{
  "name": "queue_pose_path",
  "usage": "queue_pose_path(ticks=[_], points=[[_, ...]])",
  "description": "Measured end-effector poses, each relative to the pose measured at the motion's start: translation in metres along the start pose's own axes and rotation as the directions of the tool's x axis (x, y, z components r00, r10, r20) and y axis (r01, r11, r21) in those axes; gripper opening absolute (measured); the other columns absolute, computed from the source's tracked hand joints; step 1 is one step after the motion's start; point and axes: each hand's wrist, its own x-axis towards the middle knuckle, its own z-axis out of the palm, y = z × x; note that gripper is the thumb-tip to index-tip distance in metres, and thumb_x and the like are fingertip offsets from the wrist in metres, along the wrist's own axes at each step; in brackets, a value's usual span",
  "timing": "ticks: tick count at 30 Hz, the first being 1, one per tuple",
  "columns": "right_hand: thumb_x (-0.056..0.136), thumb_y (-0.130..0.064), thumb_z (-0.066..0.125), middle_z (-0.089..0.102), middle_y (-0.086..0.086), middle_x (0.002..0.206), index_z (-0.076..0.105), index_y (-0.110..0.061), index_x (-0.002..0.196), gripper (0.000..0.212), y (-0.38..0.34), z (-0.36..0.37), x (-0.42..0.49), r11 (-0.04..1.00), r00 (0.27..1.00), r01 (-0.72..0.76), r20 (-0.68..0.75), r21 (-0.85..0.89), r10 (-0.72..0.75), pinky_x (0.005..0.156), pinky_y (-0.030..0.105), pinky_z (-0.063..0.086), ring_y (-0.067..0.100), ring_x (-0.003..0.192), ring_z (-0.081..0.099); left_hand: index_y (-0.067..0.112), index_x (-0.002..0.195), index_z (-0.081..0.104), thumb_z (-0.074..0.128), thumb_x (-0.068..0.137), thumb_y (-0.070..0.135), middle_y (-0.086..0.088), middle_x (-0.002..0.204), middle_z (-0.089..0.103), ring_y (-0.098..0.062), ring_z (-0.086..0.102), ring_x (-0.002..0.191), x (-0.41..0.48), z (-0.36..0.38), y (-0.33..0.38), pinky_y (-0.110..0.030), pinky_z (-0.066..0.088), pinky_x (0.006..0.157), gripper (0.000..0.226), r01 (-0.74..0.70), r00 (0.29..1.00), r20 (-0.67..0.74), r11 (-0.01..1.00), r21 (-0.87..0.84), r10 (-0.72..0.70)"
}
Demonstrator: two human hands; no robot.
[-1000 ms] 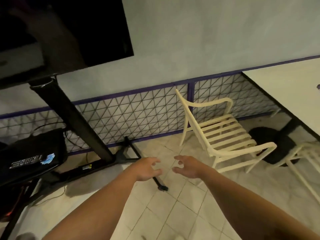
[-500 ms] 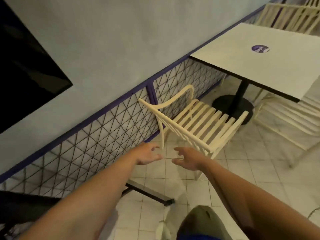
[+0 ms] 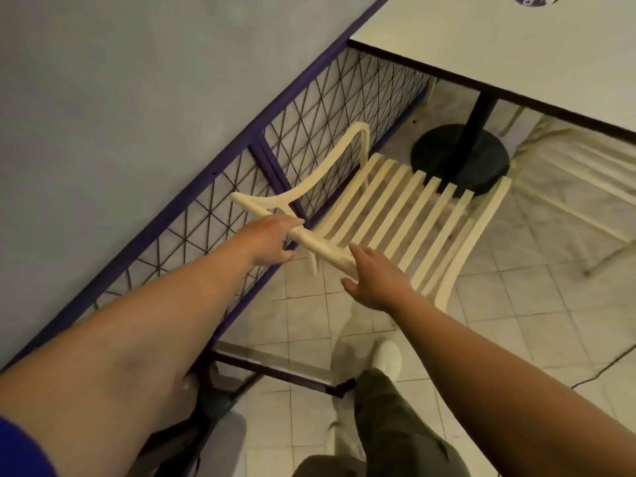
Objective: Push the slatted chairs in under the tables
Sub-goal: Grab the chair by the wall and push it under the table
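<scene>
Both arms reach forward and down, nearly straight, forearms bare. The left hand is turned palm-in on the top rail of the chair. Its thumb lies over the rail and its fingers curl beneath, grasping it. The right hand sits back-up on the same rail, just beside the left. The rail runs between its spread thumb and its fingers, which pass over the far side. Whether they are clenched on the rail I cannot tell.

The chair stands on the floor along the floor's edge by the mesh fence. Its back is toward the person and its slatted seat points at the table. The seat's front edge is near the table's round black base, and most of the seat lies outside the tabletop's near edge.
</scene>
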Motion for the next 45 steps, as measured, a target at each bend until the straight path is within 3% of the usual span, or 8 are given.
queue_pose_path(ticks=[5,11,19,22,25,27,29,45], points=[[0.085,-0.024,0.065,0.059,0.003,0.124,0.032,-0.035,0.145,0.069,0.021,0.008,0.024,0.996,0.953,-0.089,0.293,0.028,0.077,0.090,0.042,0.051,0.022,0.104,0.058,0.037,0.147,0.044,0.072,0.087,0.027,0.003,0.147,0.048,-0.026,0.042,0.135,0.038,0.002,-0.012,-0.046,0.037,0.109,0.067,-0.020,0.995,0.096,0.995,0.101,0.010],[0.084,-0.012,0.066,0.057,0.004,0.126,0.024,-0.044,0.150,0.084,0.032,0.015,0.032,0.980,0.929,-0.151,0.358,0.128,0.097,0.091,0.039,0.050,0.021,0.104,0.056,0.048,0.140,0.048,0.059,0.090,0.016,0.004,0.135,0.059,-0.025,0.050,0.126,0.068,0.004,-0.016,-0.047,0.030,0.115,0.060,-0.117,0.969,0.240,0.970,0.214,0.064],[0.085,-0.024,0.065,0.053,0.006,0.135,0.025,-0.031,0.153,0.080,0.034,0.018,0.036,0.968,0.928,-0.189,0.351,0.168,0.120,0.097,0.040,0.046,0.026,0.115,0.054,0.060,0.143,0.038,0.057,0.091,0.005,0.004,0.135,0.055,-0.024,0.057,0.111,0.093,-0.001,-0.021,-0.037,0.048,0.085,0.077,-0.172,0.921,0.384,0.950,0.262,0.061],[0.085,-0.027,0.067,0.053,0.007,0.135,0.026,-0.028,0.152,0.078,0.028,0.018,0.042,0.957,0.920,-0.239,0.355,0.167,0.168,0.095,0.038,0.047,0.026,0.114,0.055,0.059,0.130,0.054,0.063,0.091,0.049,0.013,0.126,0.060,-0.017,0.060,0.109,0.116,0.003,-0.043,-0.034,0.048,0.087,0.042,-0.307,0.880,0.468,0.852,0.424,0.084],[0.084,-0.022,0.068,0.052,0.006,0.135,0.026,-0.026,0.152,0.080,0.020,0.020,0.054,0.952,0.902,-0.259,0.394,0.164,0.177,0.093,0.038,0.046,0.026,0.114,0.055,0.055,0.119,0.065,0.063,0.059,0.092,0.017,0.126,0.066,-0.007,0.062,0.110,0.151,0.033,-0.081,-0.032,0.049,0.095,0.071,-0.445,0.846,0.474,0.815,0.373,0.245],[0.082,-0.016,0.068,0.054,0.006,0.132,0.029,-0.027,0.151,0.080,0.017,0.021,0.060,0.955,0.894,-0.262,0.409,0.142,0.184,0.093,0.038,0.047,0.025,0.112,0.056,0.066,0.136,0.041,0.068,0.089,0.041,0.019,0.130,0.056,-0.012,0.058,0.110,0.137,0.012,-0.067,-0.035,0.049,0.089,0.059,-0.482,0.791,0.564,0.811,0.332,0.239],[0.081,-0.014,0.069,0.055,0.005,0.128,0.035,-0.027,0.147,0.075,0.016,0.020,0.062,0.955,0.885,-0.268,0.424,0.129,0.192,0.094,0.039,0.049,0.024,0.109,0.057,0.067,0.142,0.025,0.060,0.087,-0.001,0.016,0.133,0.050,-0.014,0.052,0.110,0.123,-0.009,-0.047,-0.036,0.047,0.085,0.095,-0.401,0.799,0.560,0.888,0.225,0.219],[0.080,-0.010,0.068,0.058,0.003,0.123,0.043,-0.026,0.143,0.069,0.036,-0.017,0.103,0.953,0.877,-0.289,0.425,0.094,0.224,0.092,0.037,0.048,0.022,0.107,0.056,0.057,0.150,0.023,0.059,0.087,-0.006,0.005,0.142,0.047,-0.019,0.054,0.117,0.172,-0.039,-0.037,-0.034,0.048,0.086,0.097,-0.457,0.785,0.561,0.858,0.234,0.265]])
